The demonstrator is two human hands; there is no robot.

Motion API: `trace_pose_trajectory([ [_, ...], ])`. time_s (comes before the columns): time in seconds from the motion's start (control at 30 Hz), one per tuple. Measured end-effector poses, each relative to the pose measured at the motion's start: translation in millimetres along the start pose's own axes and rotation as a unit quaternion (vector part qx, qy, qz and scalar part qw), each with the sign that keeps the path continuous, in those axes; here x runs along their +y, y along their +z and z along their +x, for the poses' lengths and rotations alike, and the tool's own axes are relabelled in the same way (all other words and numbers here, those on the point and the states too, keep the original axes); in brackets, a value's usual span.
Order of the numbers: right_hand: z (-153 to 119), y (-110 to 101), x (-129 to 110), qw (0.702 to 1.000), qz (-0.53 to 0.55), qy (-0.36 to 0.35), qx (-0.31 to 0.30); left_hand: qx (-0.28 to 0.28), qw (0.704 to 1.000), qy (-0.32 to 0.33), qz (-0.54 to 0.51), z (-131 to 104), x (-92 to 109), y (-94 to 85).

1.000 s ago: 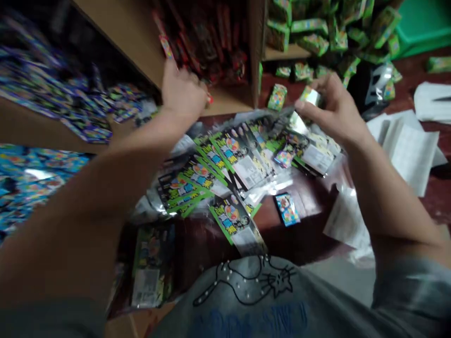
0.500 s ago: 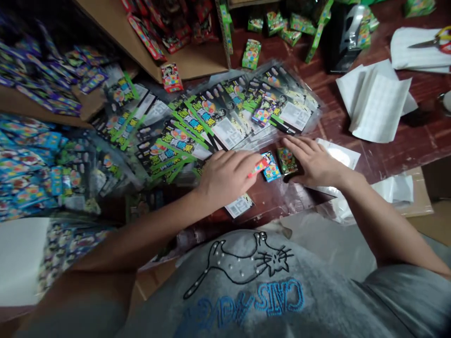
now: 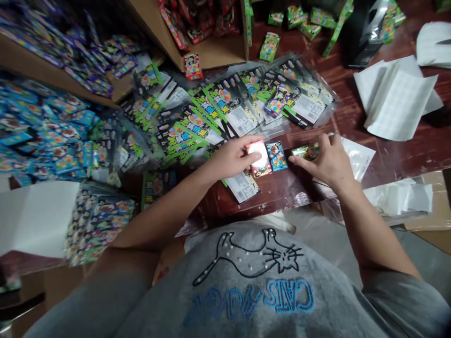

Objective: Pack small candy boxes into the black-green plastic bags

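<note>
My left hand is closed on a small red candy box, with the thumb across its glossy, glare-lit face. Against that box's right side lies a small blue candy box on the dark red table. My right hand grips a small green candy box between thumb and fingers, a short gap to the right of the blue one. The green box is tilted onto its side and partly covered by the fingers. A printed card with a barcode lies below my left hand.
Printed plastic bags fan out beyond my hands, with a purple box on them. Cartons of red packs and purple packs stand behind. Blue packs pile up at left. White sheets and a black tape dispenser are at right.
My left hand has laid the red box flatter beside the blue one. The right hand has shifted right and turned the green box away from the blue box. The camera view has moved.
</note>
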State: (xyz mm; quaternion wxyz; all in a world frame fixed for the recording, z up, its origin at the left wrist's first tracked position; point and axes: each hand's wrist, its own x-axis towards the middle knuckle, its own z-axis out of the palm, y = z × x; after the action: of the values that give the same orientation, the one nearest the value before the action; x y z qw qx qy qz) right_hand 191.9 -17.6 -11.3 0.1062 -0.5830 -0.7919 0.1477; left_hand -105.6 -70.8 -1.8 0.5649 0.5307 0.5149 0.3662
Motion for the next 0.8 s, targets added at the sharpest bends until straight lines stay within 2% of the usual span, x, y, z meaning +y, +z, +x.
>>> trace_pose_trajectory([
  [0.1, 11, 3, -10, 0.992, -0.079, 0.098, -0.027, -0.026, 0.999, 0.019, -0.005, 17, -1, 13.8],
  [0.2, 18, -3, -10, 0.986, -0.117, 0.111, -0.039, -0.041, 0.996, 0.065, 0.035, 44, -2, 35.1],
  [0.23, 19, -7, -6, 0.989, -0.122, 0.083, -0.028, -0.042, 0.994, 0.076, 0.063, 54, -3, 41.1],
  [0.3, 17, -15, 6, 0.993, -0.108, -0.042, -0.028, -0.049, 0.989, 0.078, 0.117, 72, -5, 49.4],
  [0.37, 13, -21, 19, 0.976, -0.070, -0.189, -0.087, -0.061, 0.985, 0.061, 0.148, 85, -7, 53.0],
  [0.4, 11, -22, 25, 0.964, -0.059, -0.231, -0.118, -0.064, 0.984, 0.053, 0.157, 89, -8, 53.6],
  [0.47, 8, -21, 32, 0.958, -0.061, -0.237, -0.146, -0.057, 0.984, 0.041, 0.165, 92, -7, 54.2],
  [0.57, 8, -17, 34, 0.984, -0.072, -0.115, -0.113, -0.001, 0.995, -0.006, 0.099, 89, 0, 59.0],
  [0.67, 9, -12, 32, 0.997, -0.047, -0.006, -0.066, 0.090, 0.991, -0.075, -0.063, 86, 6, 71.6],
  [0.73, 9, -10, 32, 0.999, -0.017, -0.016, -0.021, 0.141, 0.978, -0.084, -0.130, 85, 6, 83.5],
  [0.8, 9, -9, 33, 0.996, 0.032, -0.079, 0.013, 0.187, 0.977, -0.044, -0.093, 83, 2, 96.1],
])
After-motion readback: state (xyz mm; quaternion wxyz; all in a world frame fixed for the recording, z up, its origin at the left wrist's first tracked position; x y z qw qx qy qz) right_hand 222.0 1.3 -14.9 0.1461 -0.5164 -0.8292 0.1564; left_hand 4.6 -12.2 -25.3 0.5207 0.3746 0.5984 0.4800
